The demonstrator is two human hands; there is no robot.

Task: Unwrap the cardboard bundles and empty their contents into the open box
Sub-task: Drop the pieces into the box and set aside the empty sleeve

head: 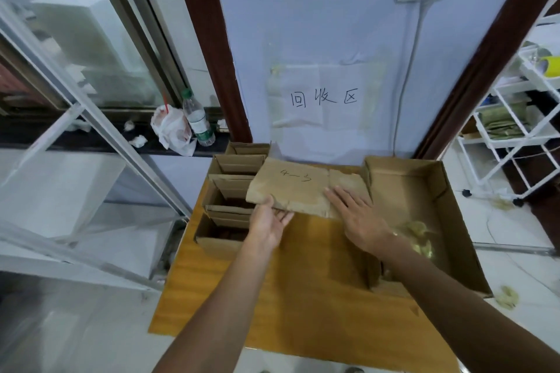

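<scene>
A flat brown cardboard bundle point(291, 188) marked "4-3" lies on the wooden table point(303, 281), near its far edge. My left hand point(268, 225) grips the bundle's near left corner, thumb on top and fingers underneath. My right hand point(356, 215) rests flat with spread fingers on the bundle's right part, beside the wall of the large open box point(442, 191). That box stands at the table's right and holds a heap of pale yellowish crumpled scraps point(419, 236).
A row of several small open cardboard boxes point(230, 191) stands along the table's left edge. Behind is a wall with a paper sign point(324, 98). A plastic bottle point(197, 118) and a bag sit on the window sill. A white rack point(515, 127) stands at right.
</scene>
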